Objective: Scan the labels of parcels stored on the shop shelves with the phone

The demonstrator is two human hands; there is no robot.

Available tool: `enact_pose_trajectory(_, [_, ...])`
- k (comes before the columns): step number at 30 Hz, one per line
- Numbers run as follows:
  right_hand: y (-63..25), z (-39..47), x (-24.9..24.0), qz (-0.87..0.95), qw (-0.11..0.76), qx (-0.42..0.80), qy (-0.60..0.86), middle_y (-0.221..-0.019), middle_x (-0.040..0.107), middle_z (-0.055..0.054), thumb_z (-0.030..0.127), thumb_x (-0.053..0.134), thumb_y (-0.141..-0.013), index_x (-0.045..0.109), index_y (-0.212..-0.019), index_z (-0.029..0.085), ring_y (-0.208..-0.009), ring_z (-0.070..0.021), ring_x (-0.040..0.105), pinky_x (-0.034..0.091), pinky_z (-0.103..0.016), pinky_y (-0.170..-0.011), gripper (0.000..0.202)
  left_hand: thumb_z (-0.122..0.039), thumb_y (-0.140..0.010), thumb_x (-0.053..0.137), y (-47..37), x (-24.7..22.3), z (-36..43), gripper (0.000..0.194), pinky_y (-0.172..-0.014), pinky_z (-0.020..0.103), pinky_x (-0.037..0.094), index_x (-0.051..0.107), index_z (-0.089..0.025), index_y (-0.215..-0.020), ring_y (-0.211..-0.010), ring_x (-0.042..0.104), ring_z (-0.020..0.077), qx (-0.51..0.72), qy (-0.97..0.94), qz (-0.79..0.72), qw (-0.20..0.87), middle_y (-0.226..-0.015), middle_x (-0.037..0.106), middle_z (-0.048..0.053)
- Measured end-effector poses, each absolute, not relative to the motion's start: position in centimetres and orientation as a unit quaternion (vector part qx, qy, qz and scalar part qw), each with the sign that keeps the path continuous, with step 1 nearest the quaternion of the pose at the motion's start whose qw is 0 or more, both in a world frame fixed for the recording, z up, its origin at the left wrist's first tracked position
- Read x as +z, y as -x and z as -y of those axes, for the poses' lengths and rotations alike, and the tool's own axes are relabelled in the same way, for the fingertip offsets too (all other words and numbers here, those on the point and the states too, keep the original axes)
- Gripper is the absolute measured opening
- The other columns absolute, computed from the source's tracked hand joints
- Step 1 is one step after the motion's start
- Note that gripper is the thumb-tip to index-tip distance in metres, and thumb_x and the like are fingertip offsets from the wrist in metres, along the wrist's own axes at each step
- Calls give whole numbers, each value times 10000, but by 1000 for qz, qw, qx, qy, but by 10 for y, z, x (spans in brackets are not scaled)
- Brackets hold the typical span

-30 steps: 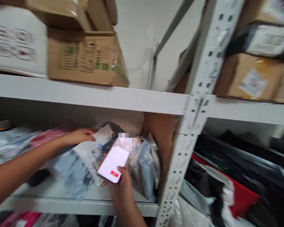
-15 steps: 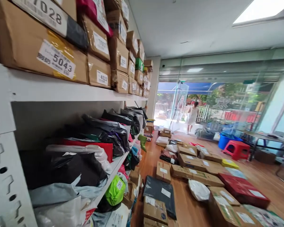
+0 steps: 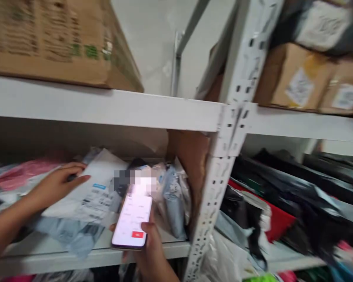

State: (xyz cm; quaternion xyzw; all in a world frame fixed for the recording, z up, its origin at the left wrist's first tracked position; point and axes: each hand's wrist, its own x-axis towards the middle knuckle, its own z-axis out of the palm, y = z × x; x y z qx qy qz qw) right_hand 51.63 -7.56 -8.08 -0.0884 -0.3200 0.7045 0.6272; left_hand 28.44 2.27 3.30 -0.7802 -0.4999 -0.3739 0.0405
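My right hand (image 3: pixel 153 243) is wrapped round a smartphone (image 3: pixel 131 225), its thumb on the lit screen near a red button. Part of the view above the phone is blurred out. On the middle shelf, a white mailer bag (image 3: pixel 91 196) with a printed label leans among other parcels. My left hand (image 3: pixel 60 182) is at its upper left edge, thumb across the front and fingers at the edge behind. A grey plastic parcel (image 3: pixel 69 235) lies under the mailer. Right of the phone stands a grey-blue bagged parcel (image 3: pixel 174 199).
A large cardboard box (image 3: pixel 50 43) rests on the upper shelf (image 3: pixel 106 105). A perforated white post (image 3: pixel 220 168) divides the rack. Black bags (image 3: pixel 285 188) and a red parcel (image 3: pixel 279 221) fill the shelf to its right. A pink bag (image 3: pixel 25 174) lies at the left.
My view has swung from the room, with its floor parcels and glass front, to a shelf bay close up. Both hands and the phone have come into view.
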Motion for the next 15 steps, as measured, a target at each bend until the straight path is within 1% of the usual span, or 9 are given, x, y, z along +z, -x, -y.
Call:
enact_pose_trajectory(1, [-521,80,-80,314,626,709,85,-982,770,-106,371,652,-719,414,-1281,209,-802,-264,758,474,-174,-362,631,-863,-707,413,-277,35,-20,722,-909,367,476,640,-178,-687,-939,621,227,-364,780,508,31,-1009,657,74])
enact_pose_trajectory(2, [-526,85,-79,310,622,712,99,-1051,756,-114,346,664,-710,355,-1326,222,-831,-295,758,484,-197,-358,700,-885,-677,399,-275,37,-19,729,-915,353,467,605,-188,-621,-946,618,233,-355,783,511,19,-1010,653,81])
enact_pose_trajectory(3, [-532,91,-77,311,614,716,115,-1050,758,-117,332,700,-690,312,-1353,228,-815,-305,761,472,-196,-341,775,-866,-685,415,-275,38,-19,695,-916,343,461,553,-193,-576,-959,612,236,-349,785,511,14,-1025,647,91])
enact_pose_trajectory(4, [-537,97,-75,319,603,719,129,-1020,761,-131,336,740,-664,292,-1370,206,-803,-314,760,469,-200,-336,845,-847,-687,424,-278,39,-21,663,-889,334,468,524,-203,-560,-940,614,236,-341,791,508,8,-1007,649,90])
enact_pose_trajectory(7, [-548,111,-74,326,570,733,176,-1026,763,-137,386,822,-621,190,-1449,239,-746,-330,760,474,-248,-344,1052,-717,-728,471,-285,40,-22,525,-849,332,471,472,-218,-564,-927,617,237,-335,796,504,-3,-977,648,86])
enact_pose_trajectory(9, [-549,117,-80,331,551,742,192,-1044,761,-150,433,829,-621,139,-1476,244,-702,-324,758,516,-314,-422,1115,-624,-753,484,-286,37,-19,445,-863,334,465,439,-219,-574,-933,612,229,-355,787,505,-9,-985,640,85])
enact_pose_trajectory(10, [-548,119,-84,335,538,749,194,-1047,760,-158,462,820,-629,150,-1476,236,-683,-317,757,533,-343,-474,1103,-589,-764,485,-286,35,-17,418,-870,333,463,428,-219,-579,-935,609,222,-368,781,505,-14,-996,636,84])
enact_pose_trajectory(12, [-541,123,-93,342,511,767,184,-1067,756,-158,530,785,-652,244,-1446,244,-673,-308,759,548,-374,-552,1003,-547,-778,485,-286,29,-12,384,-881,333,460,432,-217,-588,-948,601,216,-393,768,505,-26,-1029,630,84])
enact_pose_trajectory(15, [-522,132,-100,386,522,747,143,-1089,749,-139,620,739,-665,404,-1379,268,-809,-336,757,575,-437,-649,865,-531,-783,481,-286,22,-9,372,-914,354,444,489,-211,-592,-995,591,231,-416,752,510,-40,-1069,620,93])
